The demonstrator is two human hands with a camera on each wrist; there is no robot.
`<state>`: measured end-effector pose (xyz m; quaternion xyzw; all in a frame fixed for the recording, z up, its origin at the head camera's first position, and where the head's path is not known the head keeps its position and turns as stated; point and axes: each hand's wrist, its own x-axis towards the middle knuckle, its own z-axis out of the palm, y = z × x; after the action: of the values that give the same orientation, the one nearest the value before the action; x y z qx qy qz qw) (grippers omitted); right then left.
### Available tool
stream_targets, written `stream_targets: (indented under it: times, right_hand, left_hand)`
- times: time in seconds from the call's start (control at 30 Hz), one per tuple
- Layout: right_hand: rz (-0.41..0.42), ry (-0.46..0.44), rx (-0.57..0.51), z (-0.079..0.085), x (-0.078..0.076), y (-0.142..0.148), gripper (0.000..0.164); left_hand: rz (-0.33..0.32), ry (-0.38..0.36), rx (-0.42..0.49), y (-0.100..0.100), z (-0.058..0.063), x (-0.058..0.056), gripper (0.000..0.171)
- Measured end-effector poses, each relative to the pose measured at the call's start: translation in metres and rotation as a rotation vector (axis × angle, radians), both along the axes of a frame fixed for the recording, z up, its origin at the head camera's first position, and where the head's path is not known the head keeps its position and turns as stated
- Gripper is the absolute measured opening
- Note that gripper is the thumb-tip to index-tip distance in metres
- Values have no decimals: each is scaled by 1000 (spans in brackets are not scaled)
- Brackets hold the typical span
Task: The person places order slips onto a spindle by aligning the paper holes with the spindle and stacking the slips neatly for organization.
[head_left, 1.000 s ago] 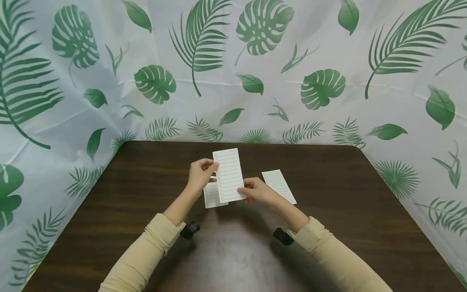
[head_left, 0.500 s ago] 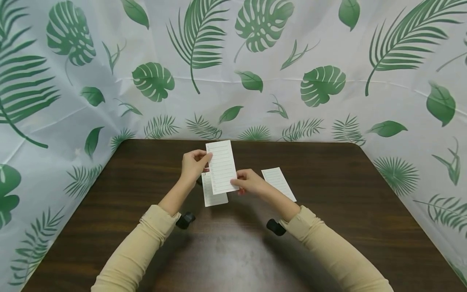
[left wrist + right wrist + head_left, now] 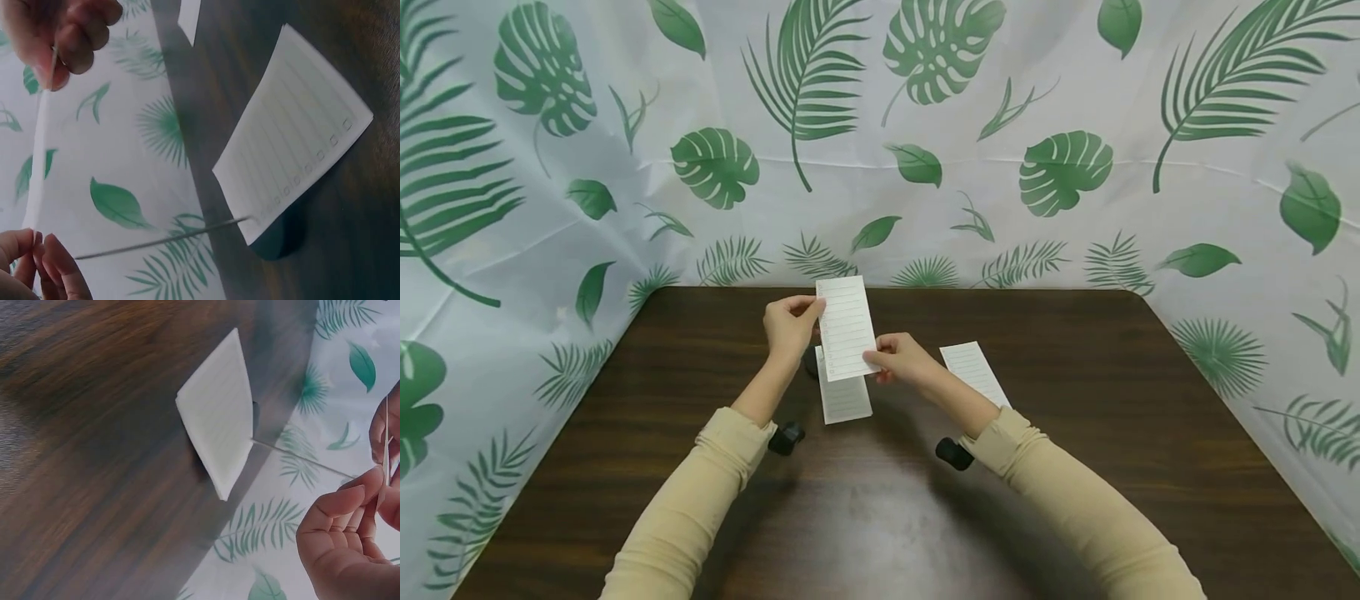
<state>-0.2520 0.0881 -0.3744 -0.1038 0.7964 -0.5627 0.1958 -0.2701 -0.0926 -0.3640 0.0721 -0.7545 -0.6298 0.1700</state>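
Note:
A white lined checklist sheet is held up in the air by both hands. My left hand pinches its left edge near the top, and my right hand pinches its lower right corner. Below it, several similar sheets sit on a paper spike, whose thin metal rod comes up through them near one edge. The spike's dark round base shows partly under those sheets. In the left wrist view the rod's tip is close to my left fingers; whether the held sheet touches it, I cannot tell.
Another lined paper lies on the dark wooden table, right of the spike and beyond my right forearm. A white curtain with green leaves stands behind the table. Black wrist cameras hang beneath both wrists.
Both hands have carried the held sheet left and farther from me, over the spike. More of the sheets below it now shows. Both pinches look unchanged.

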Motion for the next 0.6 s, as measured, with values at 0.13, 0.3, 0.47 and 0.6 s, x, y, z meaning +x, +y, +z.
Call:
stream_targets:
  times: [0.13,0.3,0.47,0.6]
  right_hand:
    - [-14,1,-14,3,-3,-6,15]
    - [-16,12,-10,4,-5,-11,16]
    - [-19,27,6,5,-7,-13,17]
    - [-27,21,12,4,-9,-14,17]
  left_hand:
    - [49,19,-69,-3,-2,-5,20]
    - [78,4,-78,-6,-4,-9,22]
    - [97,-16,-56,-7,-6,-12,22]
    - [104,-28,-59,-7,-6,-14,21]
